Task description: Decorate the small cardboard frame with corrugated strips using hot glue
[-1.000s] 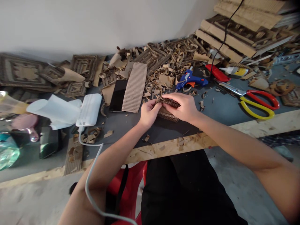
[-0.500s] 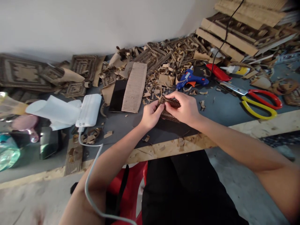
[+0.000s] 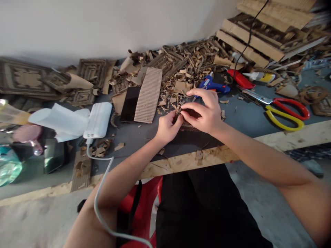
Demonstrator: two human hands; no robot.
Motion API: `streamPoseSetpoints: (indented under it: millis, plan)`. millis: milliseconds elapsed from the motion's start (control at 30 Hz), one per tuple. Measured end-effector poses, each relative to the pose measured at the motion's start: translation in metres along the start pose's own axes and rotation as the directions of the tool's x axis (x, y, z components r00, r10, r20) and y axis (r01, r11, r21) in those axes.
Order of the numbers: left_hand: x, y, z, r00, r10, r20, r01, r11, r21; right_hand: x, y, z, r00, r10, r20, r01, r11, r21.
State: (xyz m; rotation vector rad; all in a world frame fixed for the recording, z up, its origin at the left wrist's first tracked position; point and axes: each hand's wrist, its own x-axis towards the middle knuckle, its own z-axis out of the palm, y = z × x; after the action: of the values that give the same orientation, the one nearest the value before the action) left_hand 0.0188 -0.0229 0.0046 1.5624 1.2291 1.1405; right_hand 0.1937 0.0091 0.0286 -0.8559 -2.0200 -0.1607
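Observation:
Near the front edge of the table, a small dark-brown piece of corrugated cardboard work [image 3: 192, 113] is held between my hands, partly covered by them. My left hand [image 3: 167, 127] grips its left end with thumb and fingers. At the same end, the thumb and index finger of my right hand [image 3: 210, 112] pinch the ridged edge, while another finger is lifted away. Just beyond my right hand lies a blue hot glue gun [image 3: 214, 86]. Left of my hands, a ridged cardboard sheet [image 3: 148, 96] overlaps a flat black object [image 3: 128, 105].
Cardboard strips and scraps [image 3: 178, 65] are heaped along the wall. Scissors with red and yellow handles [image 3: 284, 120] lie at the right, by a glue bottle [image 3: 261, 76]. A white power bank [image 3: 98, 120] trails a cable [image 3: 99, 196] over my left arm. Stacked cardboard [image 3: 253, 44] stands back right.
A finger of my right hand has lifted and spread from the cardboard piece, with its thumb and index finger staying at the edge. My left hand has kept its grip.

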Motion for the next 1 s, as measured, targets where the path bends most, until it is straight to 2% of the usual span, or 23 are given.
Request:
streamPoseSetpoints:
  millis: [167, 300, 400, 500, 600, 700, 800, 867, 933, 1000]
  plan:
    - [-0.002, 0.008, 0.000, 0.983, 0.181, -0.031, -0.169, 0.958, 0.233, -0.004, -0.004, 0.003, 1.000, -0.011, -0.007, 0.011, 0.996, 0.091]
    - [-0.002, 0.009, -0.001, 0.968, 0.249, -0.031, -0.229, 0.929, 0.292, -0.007, -0.010, 0.006, 0.999, 0.035, -0.012, -0.033, 0.980, 0.197]
    - [-0.001, 0.005, -0.001, 0.982, 0.188, -0.021, -0.179, 0.960, 0.215, -0.007, -0.012, 0.006, 0.998, 0.056, -0.025, -0.049, 0.973, 0.224]
    - [0.002, 0.000, 0.000, 1.000, 0.010, 0.000, -0.010, 1.000, -0.005, -0.005, -0.010, 0.005, 0.996, 0.091, 0.007, -0.090, 0.967, 0.237]
    - [0.007, -0.007, 0.001, 0.990, -0.131, -0.053, 0.114, 0.963, -0.243, -0.003, -0.005, 0.003, 0.988, 0.153, 0.011, -0.151, 0.964, 0.219]
    - [0.014, -0.013, 0.001, 0.971, -0.204, -0.123, 0.141, 0.907, -0.396, -0.003, 0.004, 0.006, 0.962, 0.273, 0.003, -0.265, 0.932, 0.247]
    - [0.018, -0.019, -0.001, 0.961, -0.206, -0.184, 0.108, 0.893, -0.437, -0.005, 0.011, 0.012, 0.898, 0.431, 0.092, -0.434, 0.827, 0.357]
    - [0.019, -0.021, -0.002, 0.960, -0.181, -0.213, 0.082, 0.911, -0.404, -0.006, 0.013, 0.015, 0.865, 0.476, 0.156, -0.496, 0.768, 0.406]
    - [0.020, -0.024, -0.004, 0.959, -0.113, -0.261, 0.023, 0.946, -0.323, -0.005, 0.015, 0.015, 0.863, 0.474, 0.175, -0.500, 0.753, 0.428]
    - [0.020, -0.025, -0.008, 0.950, 0.001, -0.311, -0.070, 0.975, -0.212, -0.004, 0.015, 0.013, 0.884, 0.439, 0.163, -0.464, 0.772, 0.435]
